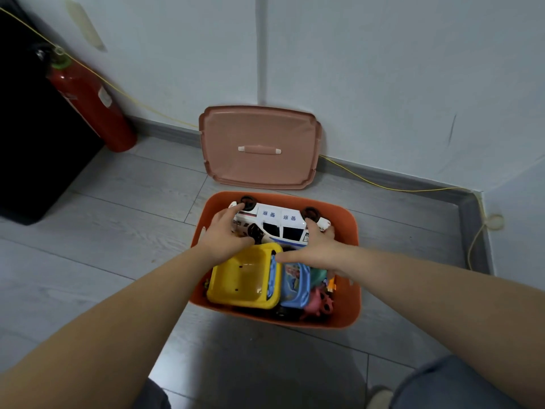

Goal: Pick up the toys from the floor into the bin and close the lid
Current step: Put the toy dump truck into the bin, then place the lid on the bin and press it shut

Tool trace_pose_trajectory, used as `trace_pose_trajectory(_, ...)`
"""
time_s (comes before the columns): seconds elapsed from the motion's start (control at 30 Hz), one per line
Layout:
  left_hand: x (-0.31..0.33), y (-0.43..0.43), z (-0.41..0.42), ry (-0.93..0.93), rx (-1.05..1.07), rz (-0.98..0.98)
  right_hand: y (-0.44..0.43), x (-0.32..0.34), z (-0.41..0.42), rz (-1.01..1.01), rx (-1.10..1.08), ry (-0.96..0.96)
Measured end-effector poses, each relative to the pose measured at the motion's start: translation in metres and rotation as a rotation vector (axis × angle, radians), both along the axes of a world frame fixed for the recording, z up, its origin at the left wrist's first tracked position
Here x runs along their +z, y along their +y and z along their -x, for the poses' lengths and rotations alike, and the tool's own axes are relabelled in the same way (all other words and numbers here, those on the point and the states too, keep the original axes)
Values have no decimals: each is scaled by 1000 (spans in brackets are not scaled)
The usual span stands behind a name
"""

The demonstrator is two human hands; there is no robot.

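Head view: the fingers [236, 208] of the left hand [227, 236] and those of the right hand [317, 242] are spread wide around the white toy police car [281, 224], gripping it at either end as it lies on its side at the far end of the orange bin [349, 302]. Just nearer than the fingers, a yellow toy [244, 278], a blue toy [295, 283] and a pink toy [317, 302] already fill the bin. No toys show on the visible floor [118, 216], so collecting looks nearly done; beyond the fingers the pink lid [259, 147] leans against the wall, still to be fitted.
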State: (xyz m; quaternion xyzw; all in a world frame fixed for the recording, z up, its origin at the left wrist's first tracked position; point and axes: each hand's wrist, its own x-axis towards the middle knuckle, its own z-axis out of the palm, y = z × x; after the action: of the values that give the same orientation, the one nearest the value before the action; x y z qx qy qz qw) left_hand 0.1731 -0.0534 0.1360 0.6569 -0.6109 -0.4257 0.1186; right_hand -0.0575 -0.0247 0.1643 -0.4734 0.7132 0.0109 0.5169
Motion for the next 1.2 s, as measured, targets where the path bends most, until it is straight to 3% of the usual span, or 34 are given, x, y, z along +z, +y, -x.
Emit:
trace_pose_trajectory(0.17,-5,12,-1,-66,-166,-133,-1,-4,-1,39,-7,51)
trace_pose_trajectory(0.3,-11,18,9,-166,-213,-131,2,-6,13,56,84,78)
trace_pose_trajectory(0.53,-27,24,2,-479,-281,12,9,-15,6,-28,331,313)
trace_pose_trajectory(0.87,-23,38,-1,-760,-294,162,10,-10,7,-9,393,275)
trace_pose_trajectory(1.07,-9,24,-6,-695,-328,208,5,-10,18,102,374,300)
trace_pose_trajectory(1.2,8,12,-5,-548,-232,263,-16,3,13,312,272,290)
